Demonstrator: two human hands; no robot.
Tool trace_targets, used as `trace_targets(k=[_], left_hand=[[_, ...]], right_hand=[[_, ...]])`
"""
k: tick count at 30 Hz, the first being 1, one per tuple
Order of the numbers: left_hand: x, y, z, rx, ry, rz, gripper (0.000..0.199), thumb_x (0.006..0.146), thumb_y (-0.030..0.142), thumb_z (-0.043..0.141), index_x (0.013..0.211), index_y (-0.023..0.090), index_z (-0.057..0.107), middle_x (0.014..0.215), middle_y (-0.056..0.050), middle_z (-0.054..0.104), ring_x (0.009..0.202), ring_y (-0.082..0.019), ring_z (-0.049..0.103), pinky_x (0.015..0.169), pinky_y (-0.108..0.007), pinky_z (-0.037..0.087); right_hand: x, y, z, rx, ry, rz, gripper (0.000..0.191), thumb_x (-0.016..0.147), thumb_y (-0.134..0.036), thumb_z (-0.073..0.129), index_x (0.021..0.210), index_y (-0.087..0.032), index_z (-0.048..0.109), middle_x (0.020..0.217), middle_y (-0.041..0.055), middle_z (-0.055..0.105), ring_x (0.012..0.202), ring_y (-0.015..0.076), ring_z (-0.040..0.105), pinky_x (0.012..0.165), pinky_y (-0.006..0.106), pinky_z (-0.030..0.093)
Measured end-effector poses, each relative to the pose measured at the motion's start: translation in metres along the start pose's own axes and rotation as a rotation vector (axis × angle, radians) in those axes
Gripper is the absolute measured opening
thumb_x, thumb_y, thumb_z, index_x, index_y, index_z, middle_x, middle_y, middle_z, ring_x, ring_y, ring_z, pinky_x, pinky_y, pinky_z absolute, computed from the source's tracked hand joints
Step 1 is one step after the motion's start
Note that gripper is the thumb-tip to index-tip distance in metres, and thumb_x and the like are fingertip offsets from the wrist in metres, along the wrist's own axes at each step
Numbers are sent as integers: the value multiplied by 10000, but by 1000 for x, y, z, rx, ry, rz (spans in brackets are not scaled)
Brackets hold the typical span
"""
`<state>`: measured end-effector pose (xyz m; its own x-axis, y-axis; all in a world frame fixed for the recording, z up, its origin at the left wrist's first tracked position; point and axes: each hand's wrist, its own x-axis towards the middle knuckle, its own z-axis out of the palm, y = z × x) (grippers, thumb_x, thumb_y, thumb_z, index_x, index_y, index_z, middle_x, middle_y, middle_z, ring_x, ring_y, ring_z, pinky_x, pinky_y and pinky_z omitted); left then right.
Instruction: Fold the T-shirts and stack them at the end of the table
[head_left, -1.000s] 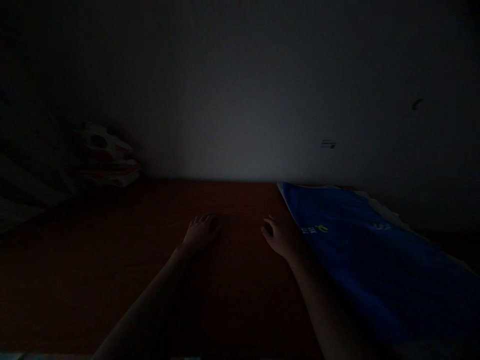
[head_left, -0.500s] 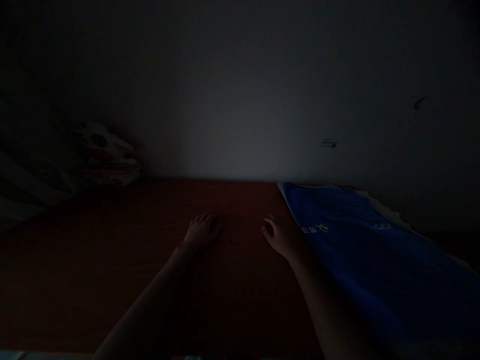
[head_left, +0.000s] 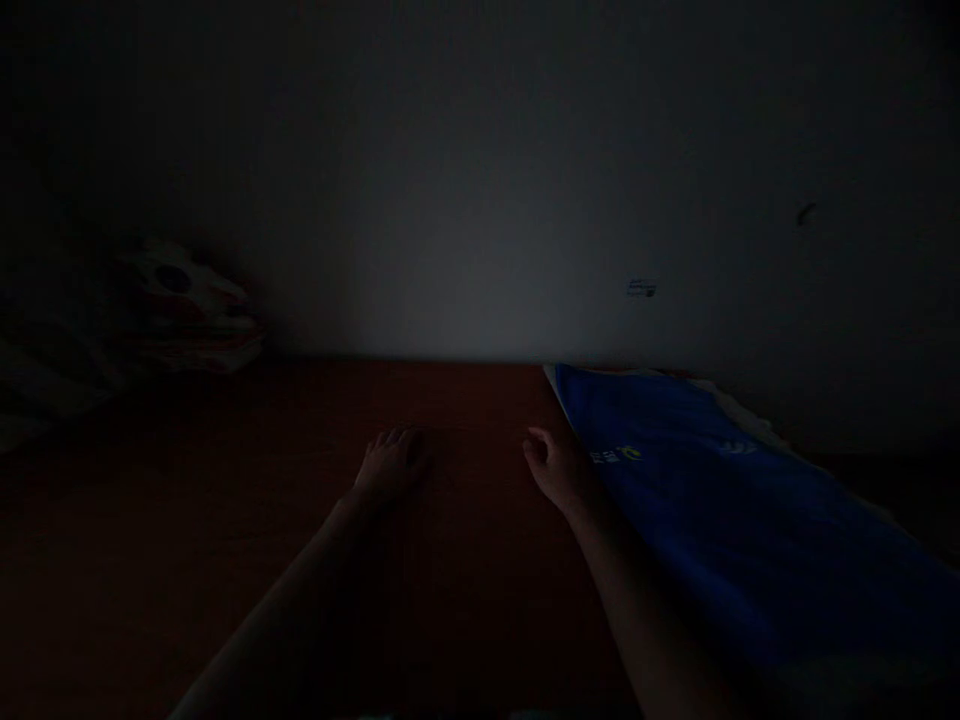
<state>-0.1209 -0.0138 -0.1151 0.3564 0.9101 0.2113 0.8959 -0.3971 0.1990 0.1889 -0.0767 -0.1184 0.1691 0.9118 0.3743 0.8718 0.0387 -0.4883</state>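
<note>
In very dim light, my left hand [head_left: 387, 465] lies palm down on the reddish-brown wooden table [head_left: 465, 580], fingers stretched forward and nothing in it. My right hand [head_left: 556, 468] sits on its side to the right, its fingers loosely bent with a gap between thumb and forefinger; it holds nothing that I can see. Just right of that hand is a blue cloth [head_left: 697, 500] with small white and yellow print, spread with a pale edge. My right forearm lies alongside and partly over its near edge.
A plain wall [head_left: 480, 220] rises behind the table, with a small label [head_left: 642, 288] and a dark hook-like mark [head_left: 806, 213] on it. At the back left stands a dim stack of white and red things [head_left: 199, 310]. Pale draped fabric [head_left: 45, 380] hangs at the far left.
The view has turned slightly right, so the cloth, label and stack sit further left in it. My right fingers look a little more curled. Both hands stay on the table.
</note>
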Motion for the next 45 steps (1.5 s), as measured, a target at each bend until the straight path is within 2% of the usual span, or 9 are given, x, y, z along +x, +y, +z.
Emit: trace_targets(k=[7, 10, 14, 18, 23, 31, 36, 40, 45], left_hand=[[1, 1, -3, -12, -26, -13, 590, 967, 557, 419, 1371, 159, 581, 1412, -175, 619, 1266, -370, 577, 1070, -522, 427], [2, -1, -2, -27, -16, -5, 590, 962, 545, 412, 1384, 167, 577, 1416, -173, 618, 1286, -358, 566, 1086, -516, 411], [3, -4, 1, -30, -5, -16, 619, 951, 558, 416, 1397, 156, 564, 1420, -183, 614, 1299, -367, 552, 1088, -525, 404], [3, -4, 2, -35, 6, -5, 609, 953, 564, 414, 1381, 161, 574, 1403, -178, 622, 1274, -369, 561, 1073, -517, 415], [2, -3, 1, -31, 7, -21, 565, 960, 531, 427, 1358, 161, 577, 1372, -184, 633, 1253, -370, 573, 1048, -522, 433], [0, 3, -4, -211, 102, -11, 584, 933, 567, 489, 1323, 142, 577, 1306, -203, 658, 1221, -379, 613, 1043, -548, 469], [-9, 10, -11, -759, 225, 48, 802, 931, 634, 497, 1572, 194, 298, 1571, -179, 466, 1403, -346, 502, 1136, -523, 436], [-10, 9, -11, -884, 147, 3, 906, 869, 580, 612, 1611, 211, 245, 1569, -169, 480, 1397, -352, 518, 1140, -511, 435], [-3, 0, -3, -806, 161, -45, 640, 748, 435, 701, 1336, 196, 618, 1289, -115, 706, 1219, -341, 650, 1066, -472, 496]], right_hand=[[17, 58, -67, -211, 182, 179, 367, 945, -273, 482, 1245, -130, 638, 1296, 194, 664, 1261, 309, 588, 1088, 441, 415], [14, 94, -105, -485, 208, 445, 547, 935, -383, 536, 1365, -45, 558, 1400, 285, 564, 1341, 399, 508, 1088, 542, 396], [7, 124, -131, -515, 47, 786, 614, 937, -498, 541, 1298, -8, 623, 1402, 354, 546, 1369, 463, 486, 1047, 635, 411], [7, 125, -137, -428, -26, 813, 343, 949, -299, 523, 1097, -71, 732, 1166, 296, 708, 1136, 398, 691, 932, 526, 520], [18, 94, -143, -366, 93, 735, 348, 955, -224, 472, 1194, -51, 655, 1114, 316, 714, 1102, 400, 706, 938, 543, 510], [52, -17, -96, 4, 254, 370, 412, 1046, -368, 284, 1187, -145, 599, 1104, 186, 738, 1052, 277, 698, 894, 364, 511], [48, -90, -59, 524, -94, -131, 445, 1020, -585, 401, 1051, -242, 682, 1028, 32, 757, 977, 180, 691, 897, 283, 516], [38, -92, -26, 746, -177, -198, 464, 929, -674, 527, 1027, -245, 674, 1064, 60, 752, 1041, 216, 693, 967, 366, 509], [19, -54, 26, 618, -98, -10, 508, 893, -702, 520, 1048, -234, 645, 1085, 102, 742, 1056, 262, 698, 977, 449, 521]])
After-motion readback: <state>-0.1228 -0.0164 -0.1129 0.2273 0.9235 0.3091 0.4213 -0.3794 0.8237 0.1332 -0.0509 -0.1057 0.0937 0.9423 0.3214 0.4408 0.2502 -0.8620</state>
